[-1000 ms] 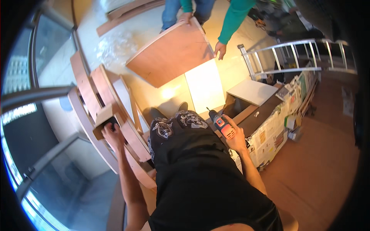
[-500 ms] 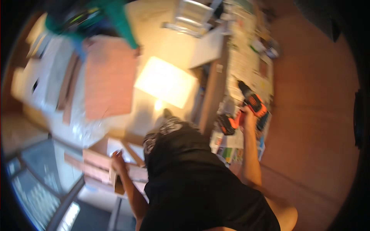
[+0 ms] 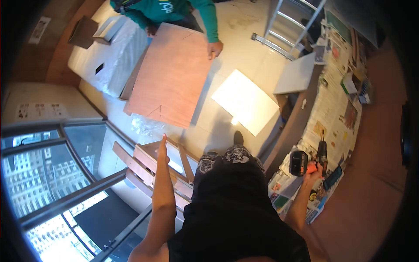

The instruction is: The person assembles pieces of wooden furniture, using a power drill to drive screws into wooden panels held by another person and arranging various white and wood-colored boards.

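My right hand (image 3: pixel 313 174) is wrapped round the orange handle of a cordless drill (image 3: pixel 311 167). The drill's dark chuck and thin bit point away from me, and its black battery sits to the left. It is over a newspaper-covered bench (image 3: pixel 317 124); whether it touches the paper I cannot tell. On the left, my left hand (image 3: pixel 163 150) is held out, seen edge-on with fingers stretched and nothing in it. Beyond that hand, a co-worker in a green top (image 3: pixel 176 11) grips a reddish-brown wooden panel (image 3: pixel 172 78) by its edges.
A white board (image 3: pixel 244 101) lies on the floor ahead, with an aluminium ladder (image 3: pixel 290 32) farther back. Wooden pieces (image 3: pixel 144 163) stand beside my left arm, near windows (image 3: pixel 43 174). A plastic-wrapped mattress-like block (image 3: pixel 111 61) is far left. A phone-like dark slab (image 3: pixel 333 177) lies on the bench.
My view has swung, so the room shifts rightward. The drill has turned from pointing far-left to straight ahead. My left hand has gone from curled to stretched out.
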{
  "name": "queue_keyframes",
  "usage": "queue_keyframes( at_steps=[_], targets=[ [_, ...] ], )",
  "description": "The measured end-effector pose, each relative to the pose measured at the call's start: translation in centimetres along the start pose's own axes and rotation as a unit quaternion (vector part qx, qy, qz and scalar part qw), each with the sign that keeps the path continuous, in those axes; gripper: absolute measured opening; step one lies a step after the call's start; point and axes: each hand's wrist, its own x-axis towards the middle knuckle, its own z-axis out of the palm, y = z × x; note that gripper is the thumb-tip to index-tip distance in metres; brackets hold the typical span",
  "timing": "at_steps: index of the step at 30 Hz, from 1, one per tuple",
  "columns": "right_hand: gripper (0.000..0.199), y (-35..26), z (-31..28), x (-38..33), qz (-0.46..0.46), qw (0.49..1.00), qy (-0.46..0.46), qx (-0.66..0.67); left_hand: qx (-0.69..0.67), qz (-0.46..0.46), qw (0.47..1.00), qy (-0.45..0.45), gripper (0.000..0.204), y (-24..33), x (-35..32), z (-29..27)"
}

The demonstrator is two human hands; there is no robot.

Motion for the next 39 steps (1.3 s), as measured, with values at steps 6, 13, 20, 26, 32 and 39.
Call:
queue_keyframes(
  at_steps=[6,13,20,26,32,39],
  targets=[
    [0.037,1.5,-0.3,2.2,0.02,0.999,-0.035,-0.037,-0.15,0.15,0.974,-0.081,0.127,2.8,2.2,-4.0],
    [0.04,2.7,0.8,2.6,0.065,0.99,0.108,-0.065,-0.314,0.292,0.87,-0.243,0.069,15.7,-2.4,-2.4],
    [0.028,2.5,0.7,2.6,0.039,0.954,0.115,-0.273,-0.189,0.38,0.857,-0.293,0.052,26.0,-9.3,-1.4],
    [0.023,0.4,2.1,-1.7,-0.042,0.903,0.146,-0.401,-0.204,0.443,0.812,-0.321,0.06,24.6,-10.6,1.4],
    [0.017,11.0,5.5,-12.0,-0.395,0.516,0.216,-0.729,-0.096,0.319,0.886,-0.322,0.036,7.7,-4.2,5.2],
    [0.014,20.9,11.3,-15.0,-0.233,0.618,-0.12,-0.741,0.08,0.304,0.872,-0.375,0.031,-1.4,-6.9,13.5]
  ],
)
